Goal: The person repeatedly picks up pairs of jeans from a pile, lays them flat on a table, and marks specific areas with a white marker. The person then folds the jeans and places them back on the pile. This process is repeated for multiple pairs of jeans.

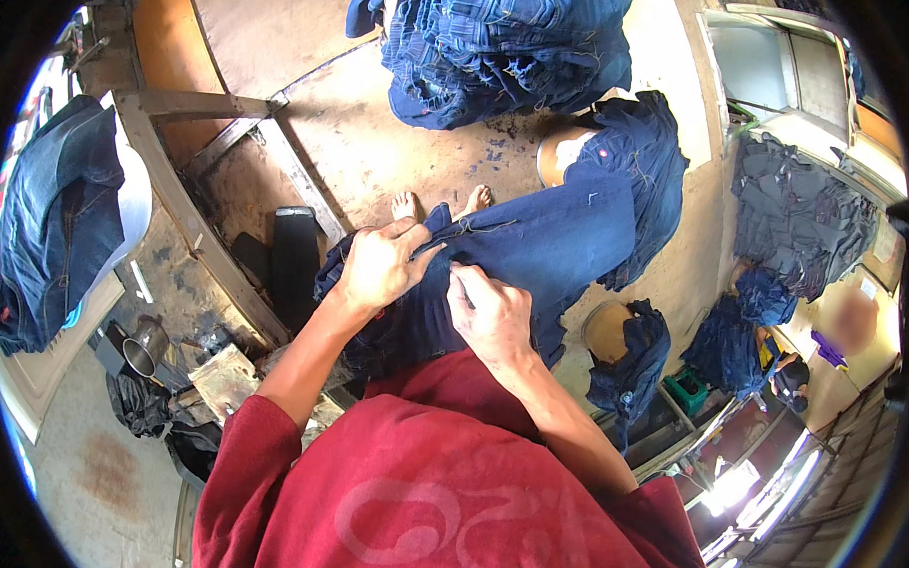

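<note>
A pair of dark blue jeans (566, 233) lies across my lap and stretches away to the right. My left hand (383, 264) is closed on the denim near a seam or edge, thumb pointing right. Just to its right, my right hand (491, 313) has its fingers curled and pinched at the same cloth. Whether a small tool or thread sits between the right fingers is too small to tell. The far end of the denim meets another bunched dark blue garment (639, 160) with a small red patch.
A tall pile of jeans (513, 46) stands ahead. More jeans (61, 220) drape over a surface at the left. Dark grey garments (802, 211) are heaped at the right, near a green crate (685, 390). A metal mug (146, 346) stands at lower left beside a wooden frame (215, 266).
</note>
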The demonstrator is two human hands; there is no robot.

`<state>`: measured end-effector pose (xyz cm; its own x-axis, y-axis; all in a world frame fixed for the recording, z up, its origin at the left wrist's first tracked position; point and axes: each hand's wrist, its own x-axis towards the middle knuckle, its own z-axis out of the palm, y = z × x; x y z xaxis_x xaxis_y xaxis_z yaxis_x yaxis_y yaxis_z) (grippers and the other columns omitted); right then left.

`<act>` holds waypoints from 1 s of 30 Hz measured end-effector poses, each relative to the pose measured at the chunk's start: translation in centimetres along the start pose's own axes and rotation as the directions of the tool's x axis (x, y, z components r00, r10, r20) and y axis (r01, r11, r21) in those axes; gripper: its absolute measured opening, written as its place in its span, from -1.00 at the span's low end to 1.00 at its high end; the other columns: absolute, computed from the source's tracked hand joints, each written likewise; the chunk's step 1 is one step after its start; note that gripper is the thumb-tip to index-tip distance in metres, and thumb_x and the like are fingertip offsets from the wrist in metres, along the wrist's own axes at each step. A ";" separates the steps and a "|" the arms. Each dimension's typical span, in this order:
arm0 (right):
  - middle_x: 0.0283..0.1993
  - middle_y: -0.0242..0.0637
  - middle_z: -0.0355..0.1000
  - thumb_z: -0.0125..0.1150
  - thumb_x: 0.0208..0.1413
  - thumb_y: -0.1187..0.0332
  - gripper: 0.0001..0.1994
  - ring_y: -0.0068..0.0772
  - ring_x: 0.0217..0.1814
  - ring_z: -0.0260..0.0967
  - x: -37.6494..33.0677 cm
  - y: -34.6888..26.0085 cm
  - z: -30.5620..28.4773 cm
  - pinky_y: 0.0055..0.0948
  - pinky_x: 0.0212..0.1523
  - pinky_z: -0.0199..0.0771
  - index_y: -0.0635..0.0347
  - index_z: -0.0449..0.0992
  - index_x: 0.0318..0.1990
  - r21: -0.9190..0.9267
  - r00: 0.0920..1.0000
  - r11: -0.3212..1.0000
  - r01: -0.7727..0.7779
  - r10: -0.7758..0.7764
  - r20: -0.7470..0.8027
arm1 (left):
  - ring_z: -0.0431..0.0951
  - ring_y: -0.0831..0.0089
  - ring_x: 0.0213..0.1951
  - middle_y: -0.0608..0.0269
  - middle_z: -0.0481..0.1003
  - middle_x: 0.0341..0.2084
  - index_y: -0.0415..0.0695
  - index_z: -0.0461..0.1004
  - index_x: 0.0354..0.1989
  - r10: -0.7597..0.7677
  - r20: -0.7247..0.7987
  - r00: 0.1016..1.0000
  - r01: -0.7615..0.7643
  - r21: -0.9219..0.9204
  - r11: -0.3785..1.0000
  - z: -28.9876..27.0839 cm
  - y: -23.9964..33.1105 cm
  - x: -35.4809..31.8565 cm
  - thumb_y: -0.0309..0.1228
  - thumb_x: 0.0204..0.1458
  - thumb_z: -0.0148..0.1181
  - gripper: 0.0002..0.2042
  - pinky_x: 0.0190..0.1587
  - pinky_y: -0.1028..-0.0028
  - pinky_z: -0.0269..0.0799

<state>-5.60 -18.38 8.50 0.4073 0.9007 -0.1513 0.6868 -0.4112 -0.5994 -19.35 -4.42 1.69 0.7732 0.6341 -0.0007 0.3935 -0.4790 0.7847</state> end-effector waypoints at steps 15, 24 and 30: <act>-0.50 -0.15 0.59 0.41 0.18 0.54 -0.92 -0.17 -0.52 0.63 -0.7 0.9 -0.5 -0.26 -0.53 0.56 0.16 0.65 -0.22 0.071 1.000 0.997 -0.001 0.001 -0.002 | 0.72 0.07 -0.40 0.11 0.63 -0.45 -0.14 0.62 -0.34 -0.029 0.028 0.999 0.029 0.033 0.999 0.0 0.3 0.5 -0.38 0.03 0.58 -0.80 -0.34 0.25 0.64; -0.55 -0.27 0.56 0.36 0.23 0.46 -0.91 -0.22 -0.57 0.58 -2.2 1.0 0.0 -0.24 -0.52 0.59 0.12 0.63 -0.14 -0.087 0.994 0.994 0.059 -0.051 0.096 | 0.71 0.02 -0.40 0.09 0.62 -0.45 -0.12 0.54 -0.39 -0.069 0.028 0.997 0.068 0.040 0.997 0.1 0.5 0.6 -0.33 0.03 0.56 -0.75 -0.34 0.17 0.65; -0.54 -0.23 0.56 0.38 0.20 0.44 -0.89 -0.16 -0.56 0.59 -2.0 1.0 0.0 -0.23 -0.53 0.60 0.13 0.63 -0.14 -0.057 0.997 0.996 0.069 -0.068 0.027 | 0.71 0.03 -0.39 0.10 0.63 -0.45 -0.13 0.54 -0.39 -0.054 0.001 0.999 0.054 0.033 0.998 0.1 0.7 0.8 -0.37 0.01 0.56 -0.76 -0.34 0.19 0.66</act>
<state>-5.75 -20.57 8.25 0.3431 0.9300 -0.1318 0.7463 -0.3551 -0.5629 -18.42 -4.36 2.19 0.7511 0.6588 -0.0438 0.4511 -0.4636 0.7626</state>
